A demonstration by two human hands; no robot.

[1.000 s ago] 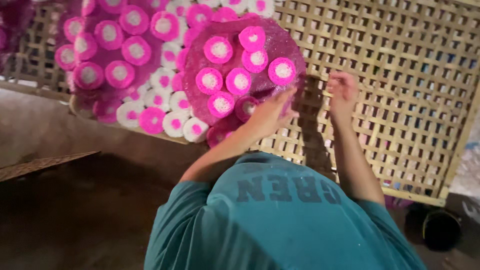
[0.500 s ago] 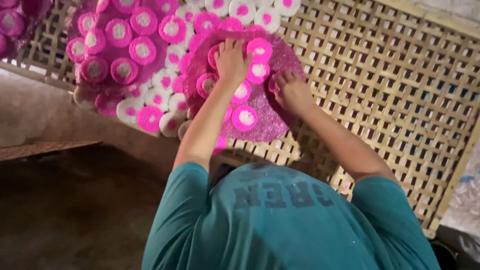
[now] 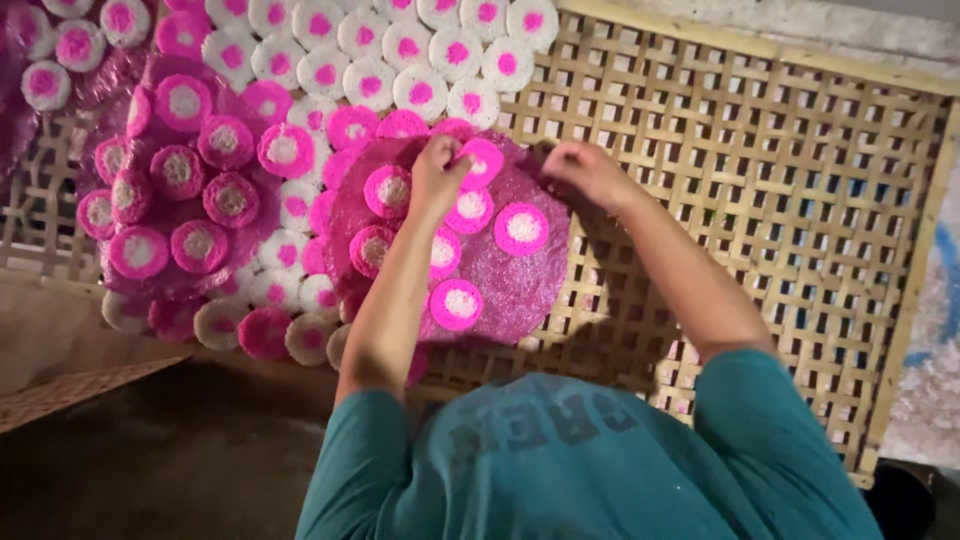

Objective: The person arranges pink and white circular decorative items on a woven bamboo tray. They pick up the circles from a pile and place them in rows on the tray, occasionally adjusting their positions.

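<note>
A woven bamboo lattice tray (image 3: pixel 760 190) fills most of my view, light tan, with a plain frame along its upper and right edges; a dim brown floor (image 3: pixel 140 460) runs below it at lower left.

Far left, upper frame: a round pink disc (image 3: pixel 175 185) carrying smaller pink-rimmed rounds with pale centres. Just right of it, a spread of white rounds with pink centres (image 3: pixel 400 55) runs across the top of the frame and down between the two discs.

Centre: a second glittery pink disc (image 3: pixel 510 285) lies on the lattice, several pink-and-white rounds on it. My left hand (image 3: pixel 437 172) sits at its upper edge, fingers pinched together on a small pink round (image 3: pixel 484 160). The left forearm crosses the disc's left half and hides some of the rounds beneath it.

Right of centre: my right hand (image 3: pixel 585 172) is at the disc's upper right rim, fingers curled together; whether they grip the rim I cannot tell.

Bottom: my teal shirt (image 3: pixel 590 460) blocks the tray's near edge.
</note>
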